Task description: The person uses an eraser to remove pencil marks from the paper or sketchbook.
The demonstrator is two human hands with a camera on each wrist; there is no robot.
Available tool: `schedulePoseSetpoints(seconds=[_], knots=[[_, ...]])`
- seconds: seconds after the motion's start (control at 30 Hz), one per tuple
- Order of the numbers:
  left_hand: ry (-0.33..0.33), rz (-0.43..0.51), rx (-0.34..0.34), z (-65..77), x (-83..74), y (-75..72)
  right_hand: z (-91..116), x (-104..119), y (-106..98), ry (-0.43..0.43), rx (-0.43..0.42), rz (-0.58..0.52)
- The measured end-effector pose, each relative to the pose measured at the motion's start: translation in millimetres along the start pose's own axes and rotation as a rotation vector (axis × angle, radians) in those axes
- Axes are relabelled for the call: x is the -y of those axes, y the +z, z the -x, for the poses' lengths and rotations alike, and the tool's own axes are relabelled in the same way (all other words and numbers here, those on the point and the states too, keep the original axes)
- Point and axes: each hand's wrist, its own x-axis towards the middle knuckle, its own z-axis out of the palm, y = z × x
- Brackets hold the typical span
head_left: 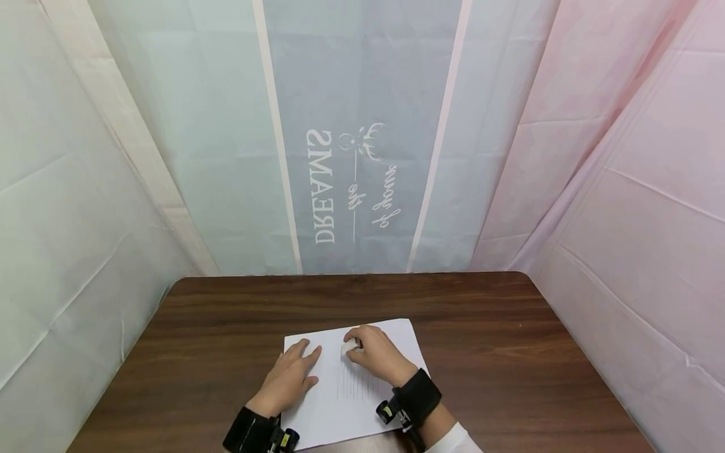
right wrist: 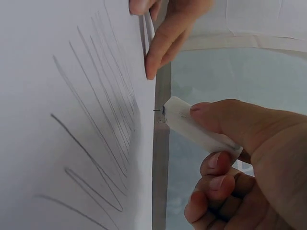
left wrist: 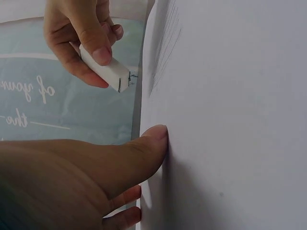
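A white sheet of paper (head_left: 362, 409) lies on the dark wooden table (head_left: 498, 352), with several long pencil strokes (right wrist: 96, 139) scribbled on it. My left hand (head_left: 291, 374) rests flat on the sheet's left part, fingers straight and thumb (left wrist: 144, 146) pressing down on it. My right hand (head_left: 376, 355) pinches a small white eraser (right wrist: 192, 127) between thumb and fingers. The eraser's dirty tip (left wrist: 122, 81) points at the paper near the far ends of the strokes. I cannot tell whether it touches the sheet.
The table's bare wood surrounds the sheet on all sides. Pale blue and pink cloth backdrops (head_left: 362, 157) hang close behind and beside the table. Black wrist bands (head_left: 419, 396) with cameras sit on both wrists.
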Motion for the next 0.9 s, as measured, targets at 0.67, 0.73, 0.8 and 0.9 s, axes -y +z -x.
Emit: schedulePoseSetpoints(seconds=[0.67, 0.73, 0.8, 0.9], knots=[[0.016, 0.008, -0.008, -0.7, 1.7, -0.7, -3, 3, 17, -0.035, 0.005, 0.048], [0.015, 0.011, -0.004, -0.8, 2.1, -0.5, -3, 3, 18, -0.040, 0.010, 0.046], [0.015, 0.018, 0.001, -0.7, 2.1, -0.6, -3, 4, 19, -0.040, 0.020, 0.041], [0.014, 0.026, 0.007, -0.4, 2.1, -0.4, -3, 5, 20, -0.032, 0.034, 0.039]])
